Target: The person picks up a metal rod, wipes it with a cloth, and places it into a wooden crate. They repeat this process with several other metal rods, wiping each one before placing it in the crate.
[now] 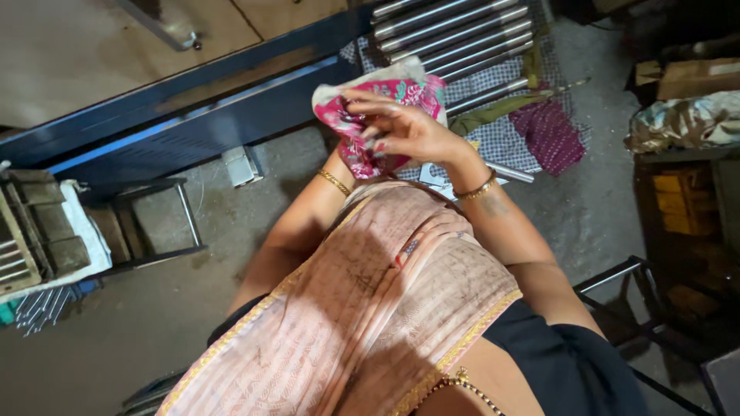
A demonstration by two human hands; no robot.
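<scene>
Grey concrete floor [154,308] fills most of the head view, with a dark blue metal table [193,100] running along the top left and a row of bright steel rods [455,35] lying on a checked cloth [501,135] at the top centre. A maroon dotted cloth [549,132] sits just right of the rods, near a stray rod [509,171] on the floor.

Both hands are raised in front of the chest over a pink floral rag [408,91]. The right hand [412,131] lies over the rag, fingers curled and pinching its folds; a gold bangle [474,189] circles that wrist. The left hand [356,142] is almost wholly hidden under the bunched cloth, so its grip cannot be told, though it seems to support the rag from below.

By the look of it, the rag is only being gathered or arranged between the hands; no rod is in either hand, and the rods lie apart from the hands on their cloth.
</scene>
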